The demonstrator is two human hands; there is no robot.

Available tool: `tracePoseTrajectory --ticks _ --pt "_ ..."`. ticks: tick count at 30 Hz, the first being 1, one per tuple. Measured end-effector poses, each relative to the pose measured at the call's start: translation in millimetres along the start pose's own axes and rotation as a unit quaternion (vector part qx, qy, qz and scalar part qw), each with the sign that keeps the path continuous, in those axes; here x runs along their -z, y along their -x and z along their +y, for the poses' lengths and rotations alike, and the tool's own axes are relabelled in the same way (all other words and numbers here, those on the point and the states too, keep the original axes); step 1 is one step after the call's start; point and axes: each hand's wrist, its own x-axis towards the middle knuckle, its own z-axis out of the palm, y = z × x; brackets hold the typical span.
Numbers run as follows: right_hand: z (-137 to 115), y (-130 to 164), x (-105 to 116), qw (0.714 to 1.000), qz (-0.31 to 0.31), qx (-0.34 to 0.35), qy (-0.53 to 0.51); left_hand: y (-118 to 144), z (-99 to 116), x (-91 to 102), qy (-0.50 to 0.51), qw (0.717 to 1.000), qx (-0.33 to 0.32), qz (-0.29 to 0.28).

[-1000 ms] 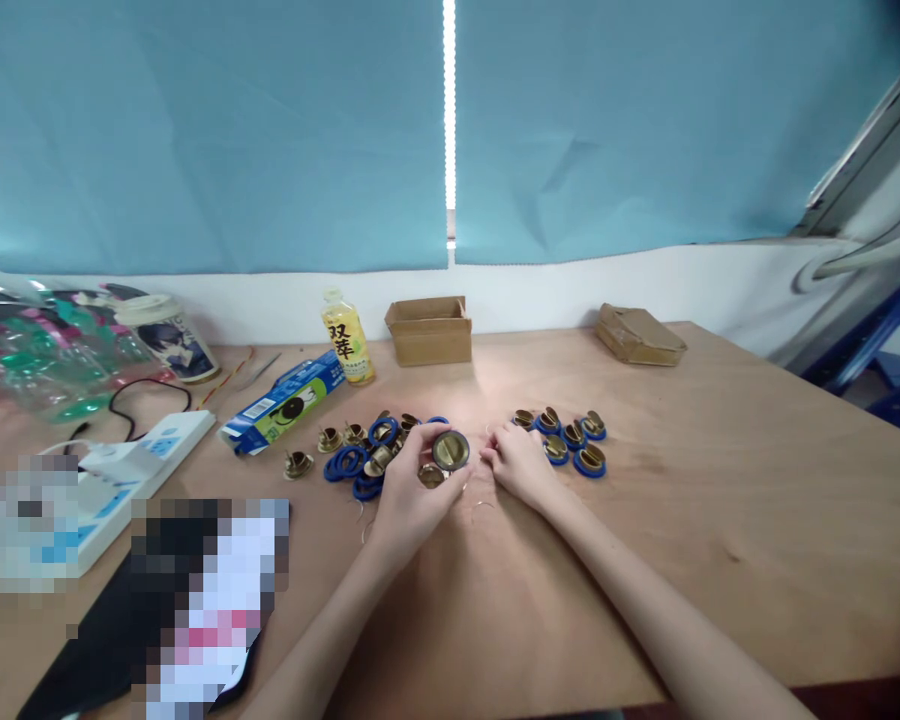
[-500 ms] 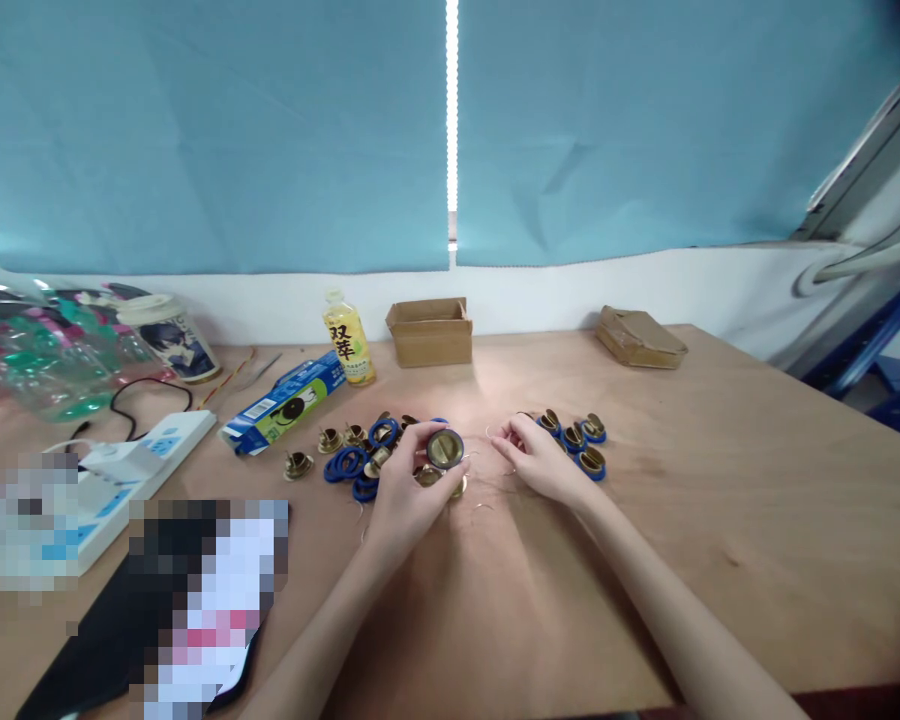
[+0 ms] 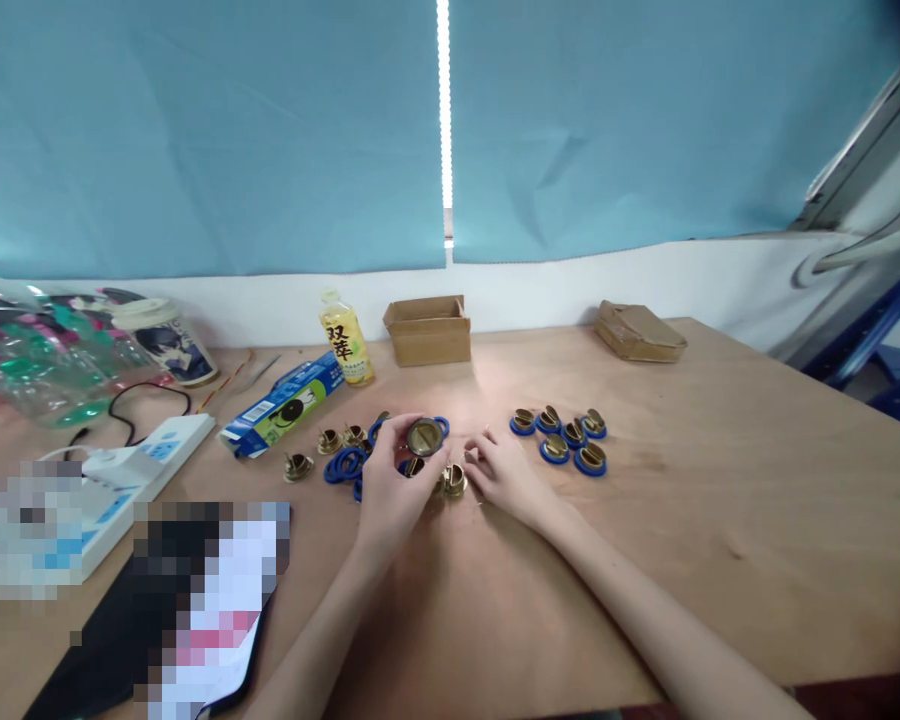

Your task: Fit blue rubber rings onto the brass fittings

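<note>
My left hand (image 3: 390,490) holds a round brass part (image 3: 424,437) upright between thumb and fingers, just above the wooden table (image 3: 720,540). My right hand (image 3: 504,475) rests on the table beside it, fingertips pinched near a loose brass piece (image 3: 454,480); whether it holds anything I cannot tell. To the left lies a heap of blue rings and brass parts (image 3: 345,460). To the right stands a group of brass parts fitted with blue rings (image 3: 562,437).
A yellow drink bottle (image 3: 346,340), an open cardboard box (image 3: 427,330) and a flat cardboard box (image 3: 637,335) stand at the back. A blue carton (image 3: 281,402), a white power strip (image 3: 131,465), a cup (image 3: 169,340) and plastic bags (image 3: 37,360) are left.
My right hand came back from the ringed parts on the right toward the centre. My left hand with the brass part shifted slightly left.
</note>
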Motion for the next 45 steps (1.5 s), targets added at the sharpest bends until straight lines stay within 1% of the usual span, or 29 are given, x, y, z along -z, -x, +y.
tracePoseTrajectory --ticks 6,14,22,28,35,45 --pt "-1 0 0 1.0 -0.011 0.007 0.019 1 -2 -1.3 -0.009 1.0 -0.008 -0.004" --pt "1 -1 4 0.999 -0.027 -0.029 0.018 3 -1 -3.0 -0.013 1.0 -0.012 -0.011" --pt "10 -4 -1 0.998 -0.046 -0.05 0.012 3 -1 -3.2 -0.023 1.0 -0.016 -0.013" --pt "8 -3 -1 0.997 -0.047 -0.048 0.037 4 -1 -4.6 -0.018 0.999 -0.02 -0.029" --pt "6 -3 -2 0.995 -0.05 -0.043 0.069 3 -1 -4.0 -0.022 0.999 -0.033 -0.019" --pt "4 -1 5 0.995 -0.066 -0.026 0.068 5 4 -4.5 -0.027 0.999 -0.026 -0.024"
